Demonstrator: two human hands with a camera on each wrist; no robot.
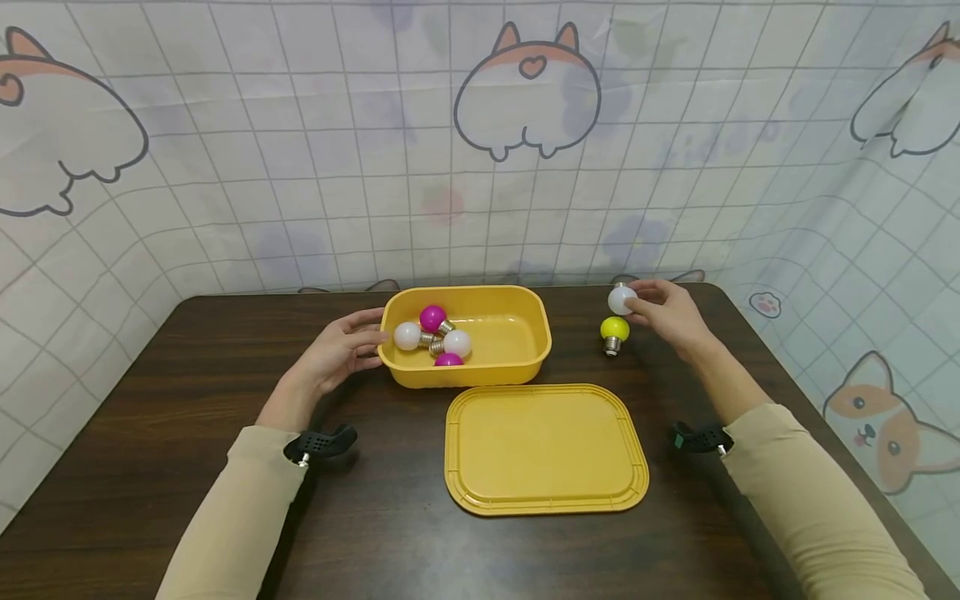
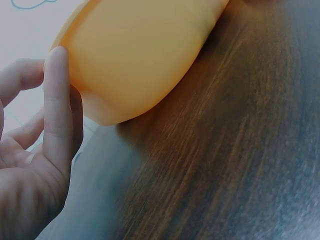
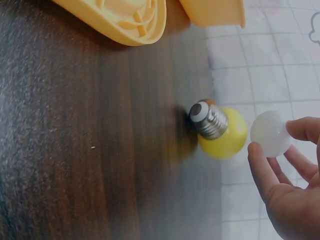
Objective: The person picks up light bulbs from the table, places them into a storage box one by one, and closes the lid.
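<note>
A yellow plastic box [image 1: 513, 375] holds white and magenta light bulbs at its left end. My left hand [image 1: 341, 350] touches the box's left end with fairly straight fingers; the left wrist view shows the fingers [image 2: 57, 100] against its outer wall. To the right of the box, my right hand [image 1: 669, 315] pinches a white light bulb [image 1: 622, 299] by its round globe, between thumb and fingertips. A yellow light bulb [image 1: 615, 328] lies just in front of it, its metal screw base toward me. In the right wrist view the white bulb [image 3: 270, 133] hides its own base.
A flat yellow lid [image 1: 547, 450] lies on the dark wooden table [image 1: 375, 500], in front of the box. Behind the table hangs a white gridded cloth [image 1: 315, 167] with dog drawings, which also rises along both sides.
</note>
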